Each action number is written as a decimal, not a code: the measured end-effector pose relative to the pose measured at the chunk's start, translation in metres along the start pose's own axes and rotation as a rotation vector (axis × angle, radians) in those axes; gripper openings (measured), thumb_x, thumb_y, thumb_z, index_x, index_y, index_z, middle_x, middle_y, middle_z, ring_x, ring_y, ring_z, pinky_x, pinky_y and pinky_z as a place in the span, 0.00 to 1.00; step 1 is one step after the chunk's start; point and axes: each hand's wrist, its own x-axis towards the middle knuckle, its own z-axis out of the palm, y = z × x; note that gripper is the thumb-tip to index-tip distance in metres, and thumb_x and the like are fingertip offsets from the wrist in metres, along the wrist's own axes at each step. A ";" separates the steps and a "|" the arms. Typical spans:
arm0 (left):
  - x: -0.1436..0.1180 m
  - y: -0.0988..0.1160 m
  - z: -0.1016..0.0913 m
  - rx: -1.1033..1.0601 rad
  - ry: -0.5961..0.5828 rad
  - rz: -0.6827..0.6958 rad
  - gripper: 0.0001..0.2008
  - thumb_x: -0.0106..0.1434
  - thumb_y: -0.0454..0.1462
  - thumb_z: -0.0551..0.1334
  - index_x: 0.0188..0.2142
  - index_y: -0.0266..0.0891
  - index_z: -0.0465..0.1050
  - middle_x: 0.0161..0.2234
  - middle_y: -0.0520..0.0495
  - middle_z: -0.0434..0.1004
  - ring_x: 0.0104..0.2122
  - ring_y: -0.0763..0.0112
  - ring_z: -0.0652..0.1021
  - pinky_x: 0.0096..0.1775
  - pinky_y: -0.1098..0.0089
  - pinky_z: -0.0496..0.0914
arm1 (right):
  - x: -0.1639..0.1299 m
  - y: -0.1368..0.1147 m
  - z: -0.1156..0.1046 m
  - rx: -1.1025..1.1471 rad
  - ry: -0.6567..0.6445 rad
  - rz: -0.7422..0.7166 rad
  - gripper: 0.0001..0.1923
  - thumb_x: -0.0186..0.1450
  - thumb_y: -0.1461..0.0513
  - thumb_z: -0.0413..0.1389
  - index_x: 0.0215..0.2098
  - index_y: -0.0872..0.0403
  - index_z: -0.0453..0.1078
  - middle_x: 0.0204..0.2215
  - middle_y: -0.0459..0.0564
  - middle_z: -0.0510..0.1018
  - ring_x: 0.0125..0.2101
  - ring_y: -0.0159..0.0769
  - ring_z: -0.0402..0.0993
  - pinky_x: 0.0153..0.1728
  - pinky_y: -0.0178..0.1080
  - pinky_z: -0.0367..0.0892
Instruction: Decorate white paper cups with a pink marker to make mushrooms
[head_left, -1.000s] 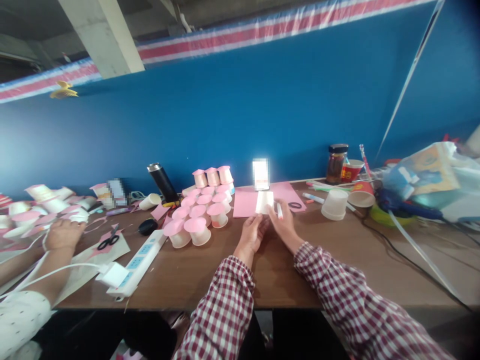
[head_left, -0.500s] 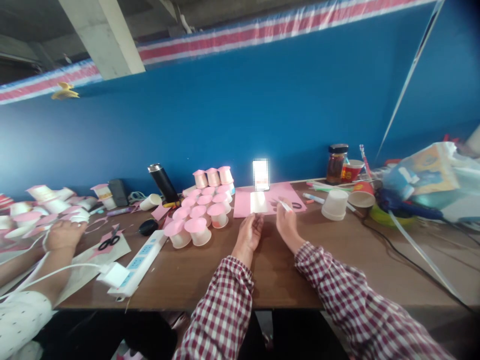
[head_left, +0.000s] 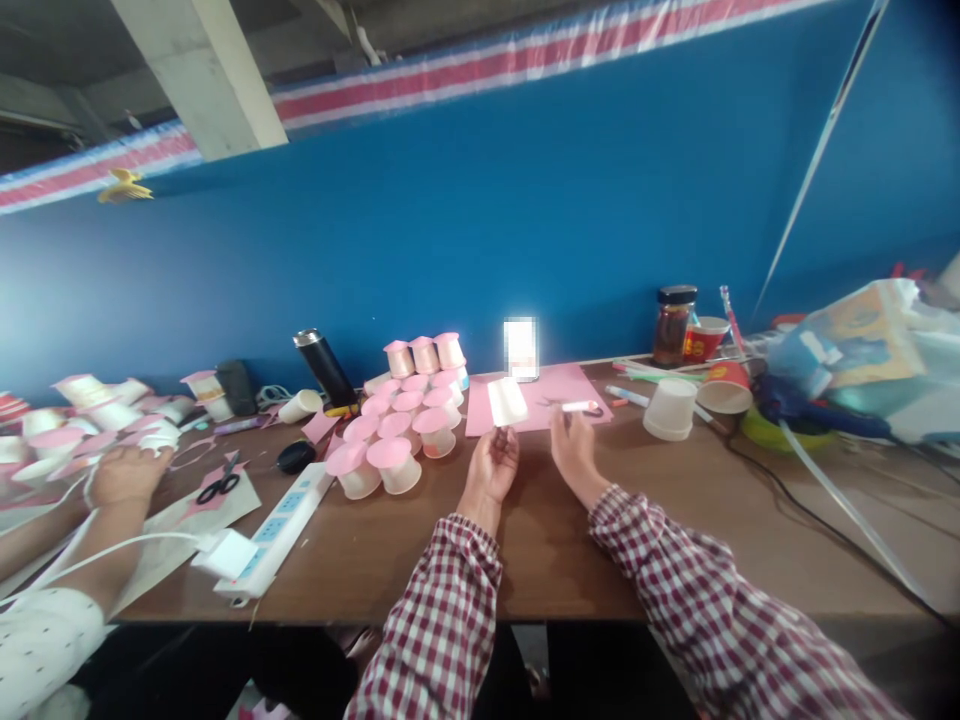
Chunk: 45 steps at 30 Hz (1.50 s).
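Note:
My left hand is closed, its fingertips at the lower end of a small white piece that looks like a paper cup, tilted to the left. Closed around a white marker-like stick with a reddish part, my right hand is a short way to the right. Behind both hands lies a sheet of pink paper, with dark-handled scissors partly hidden on it. A bright, blurred-out phone-like screen stands at the back. Left of my hands are several paper cups topped with pink discs.
An upturned white cup, a lidded jar and a glue gun with a cord are on the right. A power strip lies left, beyond it black scissors and another person's hand.
The white piece in my left hand has tipped to the left. The stick in my right hand has turned from slanting to nearly level. The other person's hand stays put.

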 end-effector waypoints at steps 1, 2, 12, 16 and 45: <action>-0.002 0.002 -0.001 0.001 -0.047 -0.033 0.08 0.62 0.29 0.57 0.26 0.34 0.70 0.26 0.47 0.71 0.29 0.76 0.75 0.31 0.79 0.74 | 0.000 0.000 0.000 -0.007 0.003 0.004 0.23 0.65 0.48 0.43 0.29 0.56 0.70 0.28 0.57 0.78 0.30 0.42 0.73 0.35 0.42 0.66; -0.005 0.004 -0.002 -0.005 -0.088 -0.068 0.08 0.62 0.30 0.57 0.26 0.35 0.70 0.26 0.47 0.71 0.30 0.76 0.75 0.31 0.79 0.74 | 0.000 0.000 0.000 -0.015 0.006 0.008 0.23 0.65 0.48 0.43 0.29 0.56 0.70 0.26 0.55 0.77 0.28 0.41 0.72 0.34 0.41 0.65; -0.012 0.007 -0.009 0.032 -0.234 -0.132 0.04 0.59 0.30 0.61 0.27 0.35 0.70 0.26 0.47 0.70 0.28 0.77 0.74 0.27 0.81 0.71 | 0.003 0.000 0.002 -0.048 0.031 0.038 0.25 0.66 0.48 0.43 0.29 0.57 0.71 0.21 0.52 0.75 0.21 0.37 0.67 0.26 0.38 0.62; 0.002 -0.003 -0.008 0.060 -0.157 0.004 0.03 0.58 0.29 0.62 0.28 0.34 0.70 0.27 0.47 0.73 0.30 0.77 0.76 0.34 0.79 0.73 | 0.001 0.001 0.000 -0.044 0.014 0.010 0.25 0.65 0.48 0.42 0.30 0.57 0.72 0.27 0.57 0.78 0.29 0.42 0.72 0.34 0.41 0.65; 0.005 -0.015 -0.013 0.216 -0.153 0.163 0.07 0.53 0.33 0.68 0.28 0.34 0.71 0.28 0.49 0.76 0.31 0.73 0.78 0.41 0.69 0.71 | -0.008 -0.008 0.001 0.047 -0.062 -0.129 0.19 0.67 0.54 0.47 0.42 0.56 0.74 0.39 0.57 0.80 0.38 0.43 0.75 0.41 0.45 0.70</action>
